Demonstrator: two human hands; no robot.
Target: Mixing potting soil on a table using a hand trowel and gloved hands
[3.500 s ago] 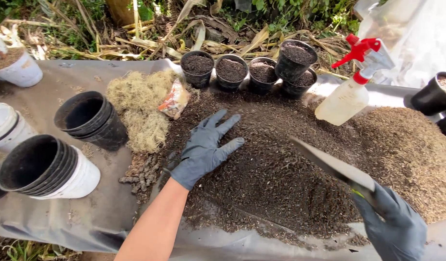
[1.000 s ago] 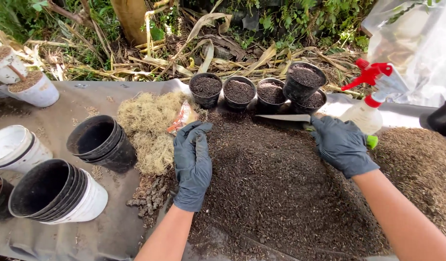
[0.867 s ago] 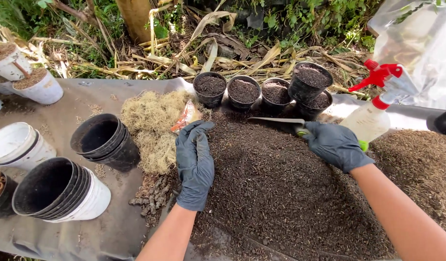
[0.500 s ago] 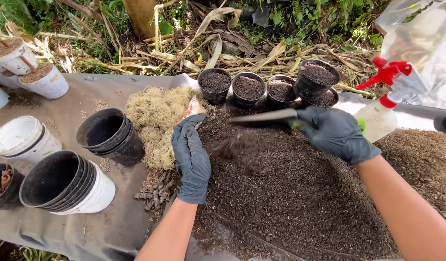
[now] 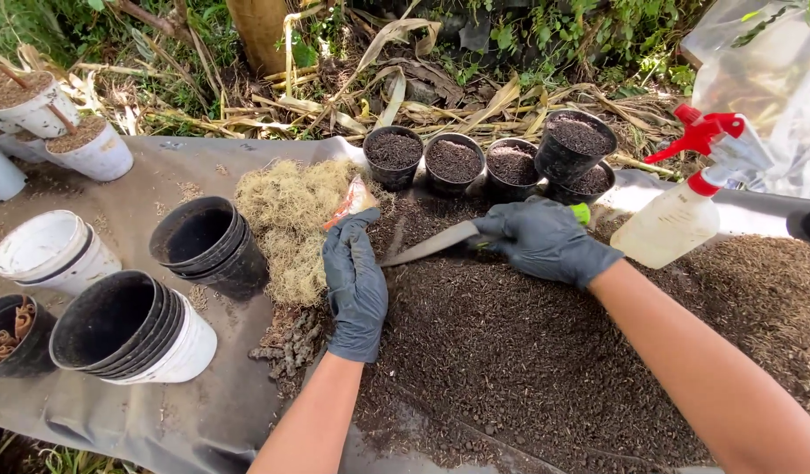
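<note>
Resting edge-down on a wide heap of dark brown potting mix (image 5: pixel 545 351), the left hand (image 5: pixel 356 283) in a dark grey glove keeps its fingers straight and together, gripping nothing. The gloved right hand (image 5: pixel 545 239) has its fingers wrapped around the green handle of a long grey-bladed knife (image 5: pixel 429 245), whose tip points at the left hand across the mix; the handle is mostly hidden by the glove. Just beside the left hand lies a clump of pale dry moss (image 5: pixel 291 215) with a small orange-and-white packet (image 5: pixel 352 200) at its edge. Behind the knife, five small black plastic pots (image 5: pixel 454 162) hold dark mix. A white spray bottle with a red trigger (image 5: pixel 686 206) lies right of them. Stacked empty black and white pots (image 5: pixel 133 325) stand left on the grey sheet (image 5: pixel 159 412).
</note>
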